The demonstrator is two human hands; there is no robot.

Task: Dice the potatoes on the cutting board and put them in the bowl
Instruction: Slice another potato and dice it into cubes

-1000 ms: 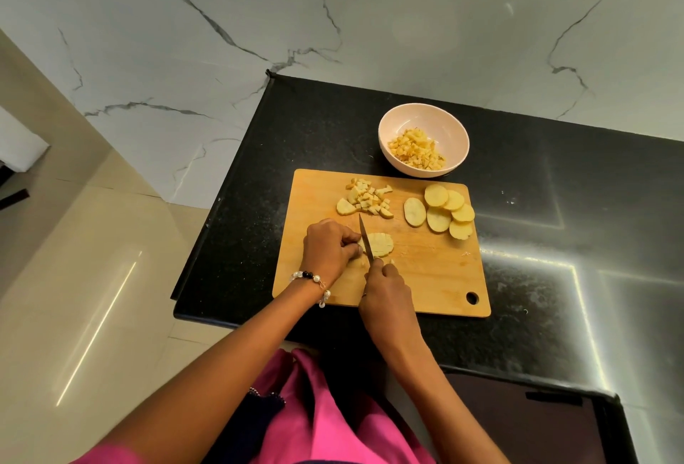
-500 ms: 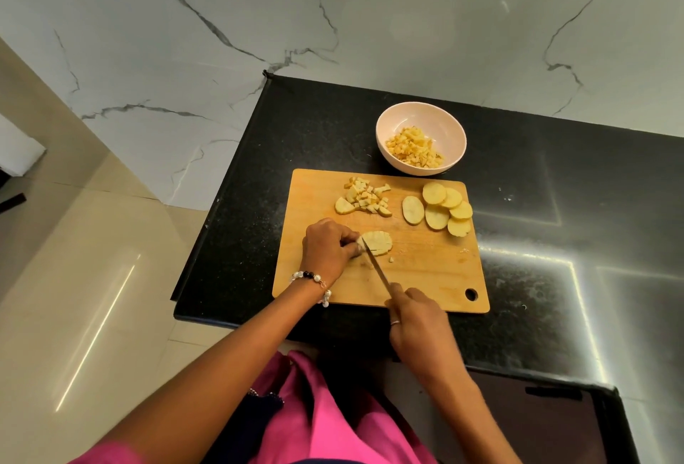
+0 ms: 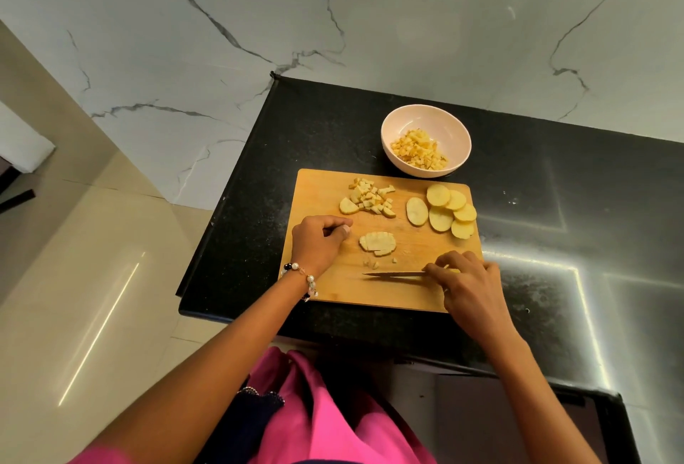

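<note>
Over at the left, pale floor tiles [image 3: 92, 278] run beside a white marble wall [image 3: 259, 19] veined in grey. The black granite counter [image 3: 555, 204] juts out from that wall, and a wooden cutting board [image 3: 318, 197] lies on it near the front edge.

The person's left hand [image 3: 318, 239] rests on the board's left part, fingers curled in toward the palm with nothing between them; a bead bracelet [image 3: 299, 274] circles the wrist. Just to the right of that hand sits a scored potato slice [image 3: 377, 242], cut into strips that hold together, with a few small bits [image 3: 372, 263] loose in front of it. The hand is near the slice, not touching it.

Behind, a heap of diced potato [image 3: 368, 197] lies on the board's far left part. To its right, whole potato slices [image 3: 442, 210] overlap in a cluster near the board's right edge.

Past the board's far edge stands a pinkish-white bowl [image 3: 392, 130] holding diced potato pieces [image 3: 420, 150].

At the board's near right, the right hand [image 3: 470, 286] grips the handle of a knife [image 3: 394, 274], fingers wrapped over it; the blade lies nearly flat, its tip pointing left, well apart from the scored slice. A pink garment [image 3: 333, 426] shows below.
</note>
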